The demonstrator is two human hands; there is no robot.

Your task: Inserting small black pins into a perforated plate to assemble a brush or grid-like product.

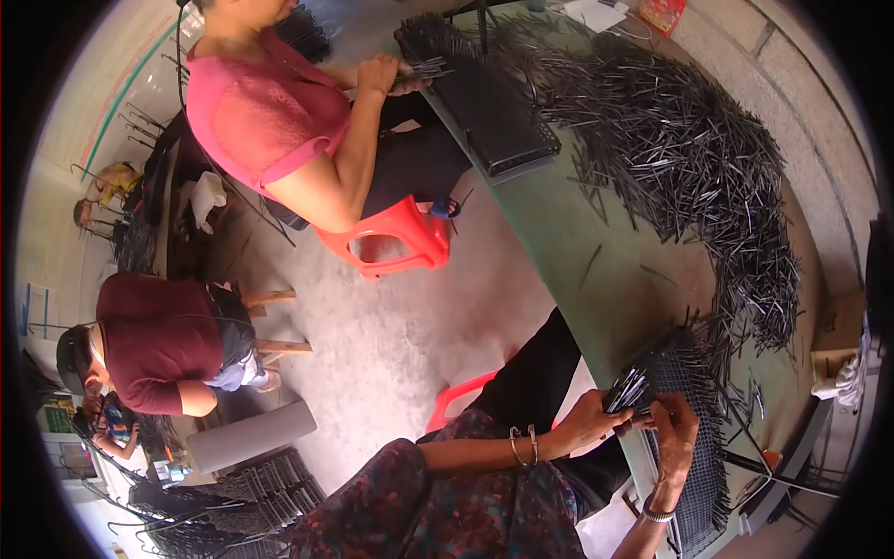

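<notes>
My left hand (585,421), with bangles on its wrist, is closed around a bundle of short thin black rods (628,389). The rods' shiny ends stick up out of the fist. Close beside it, my right hand (674,434) has its fingers bent together near the left fingertips. Whatever is between them is too small to make out. Under and beyond the right hand lies a long black perforated rack (684,373), with many small rods along its far edge. It rests on the near edge of the green table (582,252).
A large heap of loose black rods (670,130) covers the table's far side. A person in pink (270,112) sits on a red stool (400,242), holding rods by another black rack (494,121). A person in maroon (158,326) bends at the left. Stacked black racks (251,494) stand lower left.
</notes>
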